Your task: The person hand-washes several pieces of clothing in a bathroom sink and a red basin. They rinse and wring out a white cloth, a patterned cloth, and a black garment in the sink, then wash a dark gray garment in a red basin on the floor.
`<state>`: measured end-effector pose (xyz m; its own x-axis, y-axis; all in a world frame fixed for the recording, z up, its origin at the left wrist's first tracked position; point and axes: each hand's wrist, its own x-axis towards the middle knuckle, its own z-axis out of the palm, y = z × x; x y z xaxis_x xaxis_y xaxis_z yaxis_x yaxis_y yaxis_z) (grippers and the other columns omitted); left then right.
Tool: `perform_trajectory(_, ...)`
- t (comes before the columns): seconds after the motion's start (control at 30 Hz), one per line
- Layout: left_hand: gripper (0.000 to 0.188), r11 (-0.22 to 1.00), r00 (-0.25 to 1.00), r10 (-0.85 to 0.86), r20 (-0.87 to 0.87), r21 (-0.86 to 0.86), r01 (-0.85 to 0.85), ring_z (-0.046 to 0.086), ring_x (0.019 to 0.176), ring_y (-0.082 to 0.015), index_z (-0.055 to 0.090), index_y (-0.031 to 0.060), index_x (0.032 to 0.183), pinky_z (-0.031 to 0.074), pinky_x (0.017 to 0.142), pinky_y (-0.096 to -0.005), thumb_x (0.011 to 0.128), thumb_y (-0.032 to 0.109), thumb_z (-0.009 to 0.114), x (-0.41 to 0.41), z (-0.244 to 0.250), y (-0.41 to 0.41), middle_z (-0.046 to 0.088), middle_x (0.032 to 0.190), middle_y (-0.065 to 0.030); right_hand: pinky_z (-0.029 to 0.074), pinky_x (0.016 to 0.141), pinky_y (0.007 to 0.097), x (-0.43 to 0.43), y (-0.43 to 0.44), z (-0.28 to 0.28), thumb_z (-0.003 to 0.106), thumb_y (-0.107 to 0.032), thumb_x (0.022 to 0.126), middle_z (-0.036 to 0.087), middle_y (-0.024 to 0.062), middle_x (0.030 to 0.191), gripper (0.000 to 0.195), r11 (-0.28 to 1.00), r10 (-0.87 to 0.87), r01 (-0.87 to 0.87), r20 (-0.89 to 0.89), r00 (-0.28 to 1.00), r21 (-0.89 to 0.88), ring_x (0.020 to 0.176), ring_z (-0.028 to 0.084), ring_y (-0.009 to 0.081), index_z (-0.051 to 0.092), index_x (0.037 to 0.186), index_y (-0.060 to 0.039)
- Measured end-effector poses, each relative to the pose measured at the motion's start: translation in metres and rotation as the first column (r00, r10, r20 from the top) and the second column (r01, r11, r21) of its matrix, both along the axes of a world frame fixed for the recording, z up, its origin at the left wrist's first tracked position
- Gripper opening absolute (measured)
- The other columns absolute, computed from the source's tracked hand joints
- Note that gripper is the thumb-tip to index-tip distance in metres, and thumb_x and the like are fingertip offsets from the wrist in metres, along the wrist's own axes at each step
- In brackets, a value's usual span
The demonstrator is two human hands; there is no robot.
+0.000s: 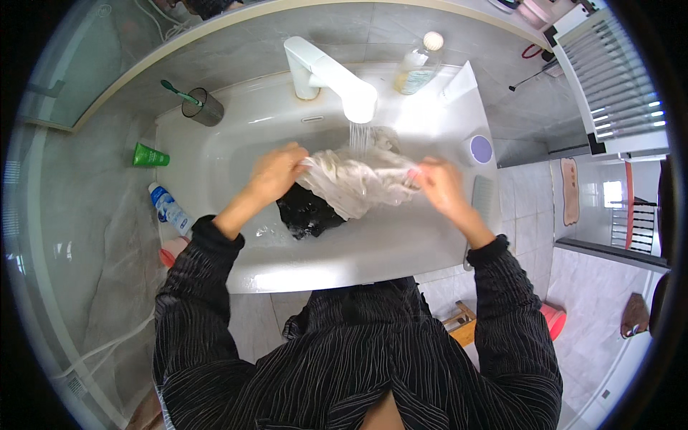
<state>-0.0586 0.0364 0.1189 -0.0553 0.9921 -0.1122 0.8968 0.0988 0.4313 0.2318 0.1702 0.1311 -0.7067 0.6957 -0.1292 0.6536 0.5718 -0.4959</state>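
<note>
A wet, pale cloth (357, 180) is stretched between my two hands over the basin of a white sink (376, 247). My left hand (279, 169) grips its left end, and my right hand (438, 183) grips the right end. Water runs in thin streams from the white faucet (336, 80) onto the middle of the cloth. Below, in the basin, lies a black wet cloth (309, 212), partly hidden by the pale one.
On the sink's left rim stand a mesh cup (207, 110) with a toothbrush, a green tube (150, 156) and a blue-white tube (170, 207). Along the right are a clear bottle (416, 70), a white tube (458, 83), a purple-topped jar (480, 149) and a comb (482, 196).
</note>
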Motion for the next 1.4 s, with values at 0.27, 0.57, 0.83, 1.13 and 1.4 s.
perform_trajectory(0.27, 0.018, 0.852, 0.743, 0.161, 0.649, 0.289, -0.437, 0.044, 0.069, -0.0050, 0.053, 0.0018, 0.097, 0.039, 0.063, -0.0190, 0.088, 0.017, 0.048, -0.021, 0.129, -0.036, 0.050, 0.076, 0.0038, 0.041, 0.071, 0.0207, 0.009, 0.015, 0.132, 0.054, -0.015, 0.084, 0.059, 0.0019, 0.087, 0.020, 0.935, -0.262, 0.003, -0.682, 0.683, -0.356, 0.077, 0.053, 0.0080, 0.058, 0.093, 0.0017)
perform_trajectory(0.57, 0.027, 0.632, 0.925, 0.166, 0.341, 0.683, -0.366, 0.040, 0.073, -0.0041, 0.050, 0.0013, 0.100, 0.034, 0.065, -0.0168, 0.092, 0.025, 0.041, -0.048, 0.212, -0.032, 0.047, 0.080, 0.0033, 0.045, 0.074, 0.0212, 0.015, 0.038, 0.233, 0.049, -0.024, 0.087, 0.058, 0.0039, 0.096, 0.029, 0.978, -0.184, 0.014, -0.824, 0.535, -0.209, 0.089, 0.055, 0.0089, 0.052, 0.106, -0.0029)
perform_trajectory(0.83, 0.025, 0.816, 0.942, 0.316, 0.118, 0.472, -0.333, 0.050, 0.081, -0.0334, 0.053, 0.0018, 0.096, 0.041, 0.072, -0.0385, 0.085, 0.023, 0.046, -0.039, 0.051, -0.013, 0.048, 0.086, -0.0182, 0.045, 0.068, 0.0253, -0.025, 0.043, 0.030, 0.051, -0.004, 0.081, 0.060, 0.0046, 0.085, 0.024, 0.987, -0.112, 0.007, -0.647, 0.754, -0.163, 0.073, 0.055, 0.0106, 0.054, 0.104, -0.0005)
perform_trajectory(1.13, 0.088, 0.950, 0.964, -0.011, -0.267, -0.303, -0.073, -0.006, 0.128, -0.0407, 0.026, 0.0348, 0.132, 0.003, 0.093, -0.0652, 0.056, 0.061, 0.063, 0.023, -0.107, -0.028, -0.003, 0.143, -0.0084, 0.026, 0.094, 0.0569, -0.064, -0.026, -0.104, 0.059, -0.024, 0.074, 0.009, 0.0047, 0.142, 0.057, 0.912, 0.366, -0.409, 0.382, 0.848, 0.034, 0.127, 0.010, 0.0399, 0.038, 0.126, -0.0309)
perform_trajectory(1.4, 0.082, 0.862, 0.977, -0.031, -0.210, -0.500, -0.080, 0.007, 0.129, -0.0335, 0.034, 0.0276, 0.129, -0.003, 0.097, -0.0608, 0.059, 0.062, 0.059, 0.030, -0.154, 0.002, 0.013, 0.140, -0.0094, 0.012, 0.095, 0.0611, -0.038, -0.032, -0.256, 0.053, -0.030, 0.076, 0.029, 0.0107, 0.134, 0.045, 0.798, 0.345, -0.456, 0.322, 0.882, 0.395, 0.127, 0.015, 0.0309, 0.047, 0.119, -0.0200)
